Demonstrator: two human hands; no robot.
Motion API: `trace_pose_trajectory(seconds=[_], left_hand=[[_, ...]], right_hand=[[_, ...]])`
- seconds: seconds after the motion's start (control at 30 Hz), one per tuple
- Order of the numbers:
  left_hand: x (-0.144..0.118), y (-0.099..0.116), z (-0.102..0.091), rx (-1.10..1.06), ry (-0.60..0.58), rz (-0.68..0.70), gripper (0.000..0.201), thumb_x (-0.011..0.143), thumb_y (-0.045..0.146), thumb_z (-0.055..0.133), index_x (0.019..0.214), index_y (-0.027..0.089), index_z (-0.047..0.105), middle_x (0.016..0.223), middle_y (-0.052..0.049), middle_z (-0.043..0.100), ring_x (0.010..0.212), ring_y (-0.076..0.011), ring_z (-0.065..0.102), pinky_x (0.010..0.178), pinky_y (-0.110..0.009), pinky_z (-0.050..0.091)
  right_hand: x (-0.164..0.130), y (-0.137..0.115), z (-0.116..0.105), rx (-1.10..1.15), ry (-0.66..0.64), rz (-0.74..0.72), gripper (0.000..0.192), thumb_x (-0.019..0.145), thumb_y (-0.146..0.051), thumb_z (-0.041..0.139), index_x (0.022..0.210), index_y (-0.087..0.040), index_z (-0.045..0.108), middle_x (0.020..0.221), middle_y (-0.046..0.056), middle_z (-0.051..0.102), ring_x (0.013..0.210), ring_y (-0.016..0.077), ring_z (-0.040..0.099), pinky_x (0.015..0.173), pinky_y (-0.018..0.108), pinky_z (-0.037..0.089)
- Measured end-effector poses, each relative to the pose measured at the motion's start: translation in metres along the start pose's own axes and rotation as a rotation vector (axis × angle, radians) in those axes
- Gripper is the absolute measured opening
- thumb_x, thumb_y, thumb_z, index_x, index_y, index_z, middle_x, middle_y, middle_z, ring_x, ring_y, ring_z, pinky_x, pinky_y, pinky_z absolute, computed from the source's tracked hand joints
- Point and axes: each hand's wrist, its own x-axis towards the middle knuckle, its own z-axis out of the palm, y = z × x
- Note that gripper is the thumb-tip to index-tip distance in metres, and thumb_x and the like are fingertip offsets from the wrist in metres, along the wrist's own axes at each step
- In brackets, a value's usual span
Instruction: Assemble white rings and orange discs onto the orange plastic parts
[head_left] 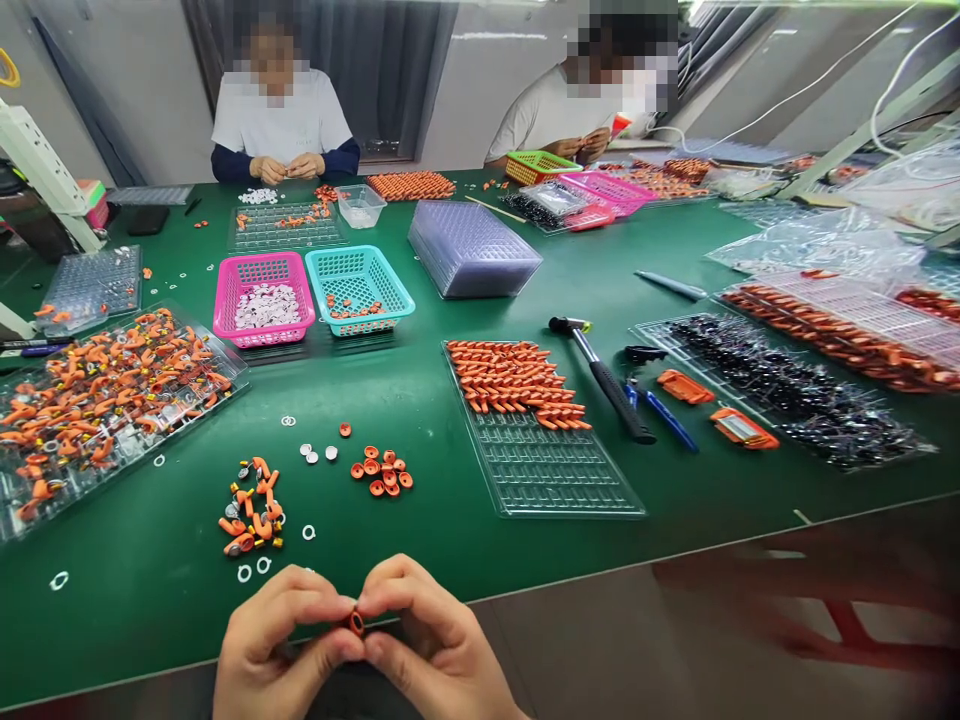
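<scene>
Ring pinched between two hands at the worktop edge

Fingertips of both hands meet on one small orange ring (355, 622), held just above the near edge of the worktop (420, 400). The left hand (274, 645) grips it between thumb and forefinger from one side, the right hand (431, 645) does the same from the other; both are closed on it. The ring looks light and rubbery, likely to flex and slip if squeezed on its face, so the rim is the safer hold. Only part of it shows between the fingers.

Just beyond lie a loose heap of orange rings (382, 470), a pile of orange clips (251, 510) and a few white washers (244, 573). Farther out stand a clear tray (555, 480), a hammer (600, 375), a pink basket (262, 295) and a teal basket (358, 288). Two other people work at the far side.
</scene>
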Motion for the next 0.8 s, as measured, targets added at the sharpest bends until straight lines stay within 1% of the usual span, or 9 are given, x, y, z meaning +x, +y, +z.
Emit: trace_pose_trajectory(seconds=[0.07, 0.13, 0.17, 0.33, 0.43, 0.5, 0.57, 0.7, 0.8], left_hand=[[-0.001, 0.002, 0.003, -0.122, 0.032, -0.166, 0.005, 0.077, 0.026, 0.081, 0.082, 0.025, 0.079, 0.071, -0.001, 0.075, 0.064, -0.0150, 0.069, 0.059, -0.019, 0.057], [-0.002, 0.004, 0.008, -0.218, 0.090, -0.324, 0.011, 0.074, 0.035, 0.083, 0.075, 0.025, 0.080, 0.069, -0.001, 0.076, 0.063, -0.0154, 0.069, 0.060, -0.019, 0.056], [-0.003, 0.006, 0.010, -0.244, 0.115, -0.376, 0.014, 0.072, 0.038, 0.084, 0.073, 0.024, 0.080, 0.068, -0.001, 0.076, 0.063, -0.0154, 0.069, 0.060, -0.019, 0.056], [-0.005, 0.009, 0.015, -0.276, 0.144, -0.447, 0.020, 0.068, 0.041, 0.086, 0.072, 0.021, 0.080, 0.068, -0.002, 0.075, 0.062, -0.0151, 0.067, 0.060, -0.020, 0.055], [-0.008, 0.009, 0.017, -0.303, 0.195, -0.488, 0.021, 0.066, 0.037, 0.088, 0.073, 0.021, 0.077, 0.069, -0.001, 0.074, 0.063, -0.0149, 0.067, 0.059, -0.019, 0.055], [-0.009, 0.008, 0.018, -0.287, 0.222, -0.464, 0.021, 0.067, 0.036, 0.088, 0.073, 0.021, 0.075, 0.069, 0.000, 0.073, 0.065, -0.0153, 0.068, 0.060, -0.019, 0.055], [-0.009, 0.006, 0.017, -0.235, 0.202, -0.390, 0.018, 0.070, 0.035, 0.086, 0.072, 0.021, 0.074, 0.070, 0.000, 0.073, 0.066, -0.0156, 0.068, 0.063, -0.019, 0.055], [-0.006, 0.001, 0.011, -0.101, 0.065, -0.128, 0.006, 0.080, 0.022, 0.077, 0.077, 0.021, 0.073, 0.068, 0.000, 0.070, 0.064, -0.0143, 0.064, 0.060, -0.019, 0.052], [-0.004, -0.003, 0.008, -0.002, 0.014, 0.014, 0.008, 0.082, 0.015, 0.074, 0.080, 0.022, 0.071, 0.069, 0.000, 0.065, 0.063, -0.0146, 0.061, 0.058, -0.020, 0.051]], right_hand=[[-0.001, 0.001, 0.001, 0.033, -0.002, -0.021, 0.016, 0.086, -0.039, 0.073, 0.096, -0.026, 0.074, 0.086, 0.005, 0.064, 0.078, 0.0188, 0.062, 0.071, 0.030, 0.051], [-0.001, 0.003, 0.002, 0.060, 0.020, -0.049, 0.013, 0.085, -0.036, 0.075, 0.096, -0.028, 0.074, 0.087, 0.005, 0.065, 0.078, 0.0182, 0.062, 0.072, 0.029, 0.052], [0.000, 0.003, 0.002, 0.064, 0.033, -0.060, 0.012, 0.085, -0.035, 0.075, 0.096, -0.029, 0.074, 0.087, 0.004, 0.065, 0.078, 0.0181, 0.063, 0.072, 0.029, 0.052], [0.001, 0.001, -0.001, -0.017, 0.018, -0.099, 0.021, 0.086, -0.034, 0.075, 0.107, -0.031, 0.075, 0.091, 0.006, 0.067, 0.081, 0.0193, 0.064, 0.071, 0.029, 0.055], [0.003, -0.002, -0.003, -0.021, -0.011, -0.127, 0.022, 0.086, -0.029, 0.075, 0.107, -0.034, 0.075, 0.095, 0.005, 0.069, 0.083, 0.0185, 0.066, 0.074, 0.028, 0.055], [0.004, -0.004, -0.004, -0.002, -0.031, -0.133, 0.024, 0.085, -0.025, 0.077, 0.107, -0.034, 0.075, 0.095, 0.005, 0.071, 0.084, 0.0185, 0.068, 0.075, 0.028, 0.056], [0.006, -0.006, -0.005, 0.008, -0.043, -0.137, 0.026, 0.082, -0.022, 0.079, 0.106, -0.033, 0.076, 0.094, 0.005, 0.073, 0.083, 0.0187, 0.069, 0.075, 0.027, 0.057], [0.007, -0.009, -0.006, -0.002, -0.028, -0.186, 0.032, 0.079, -0.016, 0.081, 0.106, -0.034, 0.076, 0.089, 0.004, 0.077, 0.079, 0.0194, 0.072, 0.071, 0.028, 0.059], [0.006, -0.008, -0.007, 0.011, -0.028, -0.194, 0.033, 0.080, -0.016, 0.080, 0.108, -0.034, 0.076, 0.088, 0.005, 0.078, 0.077, 0.0200, 0.073, 0.070, 0.029, 0.060]])
